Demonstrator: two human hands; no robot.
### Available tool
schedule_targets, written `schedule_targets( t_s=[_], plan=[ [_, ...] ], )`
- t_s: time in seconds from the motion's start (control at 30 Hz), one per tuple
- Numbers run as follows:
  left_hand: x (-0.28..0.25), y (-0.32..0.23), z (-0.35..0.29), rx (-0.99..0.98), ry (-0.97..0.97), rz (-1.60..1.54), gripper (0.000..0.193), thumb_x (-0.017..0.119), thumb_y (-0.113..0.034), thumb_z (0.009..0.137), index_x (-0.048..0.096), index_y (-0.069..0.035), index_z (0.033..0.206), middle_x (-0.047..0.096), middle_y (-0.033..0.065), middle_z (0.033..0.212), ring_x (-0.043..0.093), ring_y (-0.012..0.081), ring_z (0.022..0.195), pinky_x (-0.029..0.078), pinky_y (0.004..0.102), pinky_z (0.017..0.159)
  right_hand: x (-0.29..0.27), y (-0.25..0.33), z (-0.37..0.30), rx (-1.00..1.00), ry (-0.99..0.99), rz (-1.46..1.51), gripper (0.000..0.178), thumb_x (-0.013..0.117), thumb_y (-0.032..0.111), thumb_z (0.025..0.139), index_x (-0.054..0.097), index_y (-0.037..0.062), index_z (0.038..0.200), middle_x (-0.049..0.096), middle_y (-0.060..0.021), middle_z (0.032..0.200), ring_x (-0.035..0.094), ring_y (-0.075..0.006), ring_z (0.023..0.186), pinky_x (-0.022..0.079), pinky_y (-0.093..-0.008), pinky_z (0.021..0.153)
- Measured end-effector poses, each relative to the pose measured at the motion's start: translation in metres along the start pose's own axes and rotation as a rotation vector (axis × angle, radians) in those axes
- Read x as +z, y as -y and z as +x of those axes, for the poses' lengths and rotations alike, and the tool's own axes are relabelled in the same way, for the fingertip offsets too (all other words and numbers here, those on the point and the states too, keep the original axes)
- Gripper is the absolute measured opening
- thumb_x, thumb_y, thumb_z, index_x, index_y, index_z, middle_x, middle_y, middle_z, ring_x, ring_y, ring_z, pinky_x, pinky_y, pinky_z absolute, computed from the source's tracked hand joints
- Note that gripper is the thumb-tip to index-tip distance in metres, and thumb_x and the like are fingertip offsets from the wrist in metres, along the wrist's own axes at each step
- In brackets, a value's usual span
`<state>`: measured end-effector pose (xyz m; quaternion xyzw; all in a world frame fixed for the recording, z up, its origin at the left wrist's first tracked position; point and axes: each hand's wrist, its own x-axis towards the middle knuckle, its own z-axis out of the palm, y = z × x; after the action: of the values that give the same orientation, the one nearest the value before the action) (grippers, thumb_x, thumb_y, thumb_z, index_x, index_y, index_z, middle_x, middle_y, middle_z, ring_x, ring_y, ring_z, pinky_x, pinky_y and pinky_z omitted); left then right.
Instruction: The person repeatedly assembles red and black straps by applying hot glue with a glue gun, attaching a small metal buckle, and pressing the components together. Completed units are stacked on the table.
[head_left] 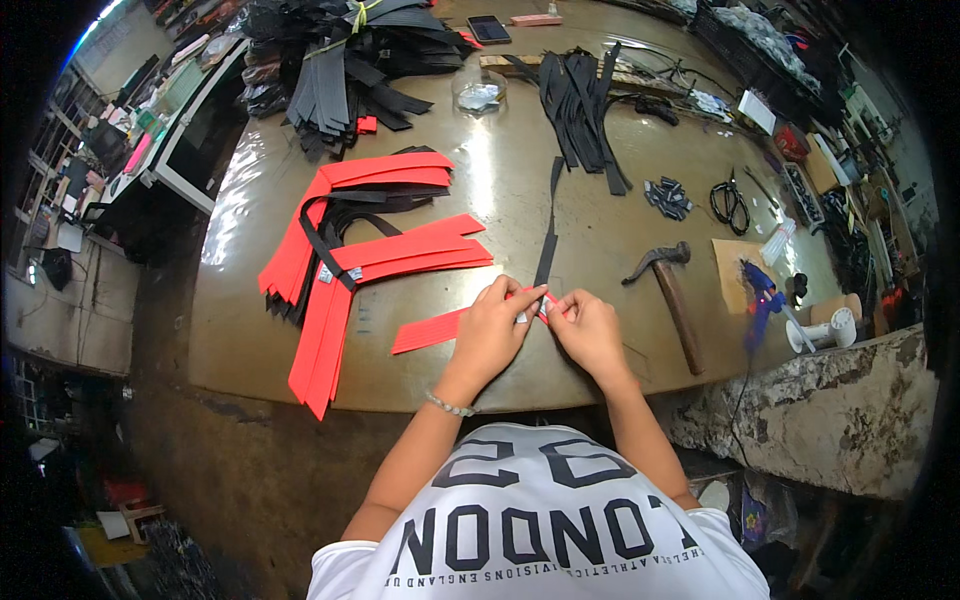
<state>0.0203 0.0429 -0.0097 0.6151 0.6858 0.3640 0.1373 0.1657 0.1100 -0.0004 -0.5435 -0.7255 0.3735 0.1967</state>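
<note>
A wide brown table (pixel 560 190) filled most of the view, its top shiny under the light. At its far left end sat a big heap of black strips (pixel 345 60), and a smaller bundle of black strips (pixel 580 105) lay near the far middle. Left of centre lay a pile of red strips (pixel 370 250), fanned out with black straps woven among them and small silver tags showing.

A hammer (pixel 668 285) rested to the right of the hands, head away from the person, handle pointing toward the near edge. Further right lay scissors (pixel 730 203), and a white spool (pixel 828 330) stood by the table's right edge. A phone (pixel 489 29) lay at the far end.

Near the front edge, a single red strip (pixel 430 330) lay flat, running from the left up into the hands. A black strap (pixel 548 240) ran from the hands away across the table.

The left hand (pixel 492 335) and the right hand (pixel 588 330) met just above the table, fingertips close together, both pinching the right end of the red strip where it met the black strap. A thin bracelet (pixel 448 406) circled the left wrist.
</note>
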Motion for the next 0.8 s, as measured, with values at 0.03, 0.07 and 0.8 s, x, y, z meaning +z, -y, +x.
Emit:
schedule_targets(
  t_s=[0.03,0.07,0.8],
  plan=[
    [0.0,-0.001,-0.001,-0.016,0.021,0.0,0.027,0.066,-0.016,0.087,0.071,-0.018,0.114,0.059,0.0066,0.092,0.061,0.0243,0.083,0.05,0.0365,0.07,0.0,-0.001,0.0,-0.001,-0.002,0.005,0.025,0.07,0.026,0.083,0.067,0.0014,0.08,0.066,-0.0182,0.067,0.067,-0.0343,0.063,0.051,-0.0423,0.061],
    [0.0,-0.002,0.0,-0.03,0.039,0.004,0.028,0.066,-0.014,0.086,0.071,-0.018,0.113,0.058,0.0068,0.093,0.061,0.0248,0.087,0.05,0.0369,0.072,0.0,-0.001,0.001,0.015,-0.004,0.004,0.026,0.07,0.027,0.083,0.068,0.0014,0.079,0.066,-0.018,0.067,0.067,-0.0341,0.063,0.051,-0.042,0.06],
    [-0.016,-0.007,-0.014,-0.141,-0.083,0.111,0.027,0.069,-0.022,0.087,0.068,-0.006,0.109,0.061,0.0113,0.105,0.061,0.0284,0.095,0.051,0.0379,0.082,-0.009,-0.029,-0.014,0.063,-0.004,0.516,0.018,0.06,0.017,0.095,0.057,-0.0001,0.099,0.061,-0.0051,0.059,0.058,-0.0099,0.047,0.044,-0.0266,0.043]
  ],
)
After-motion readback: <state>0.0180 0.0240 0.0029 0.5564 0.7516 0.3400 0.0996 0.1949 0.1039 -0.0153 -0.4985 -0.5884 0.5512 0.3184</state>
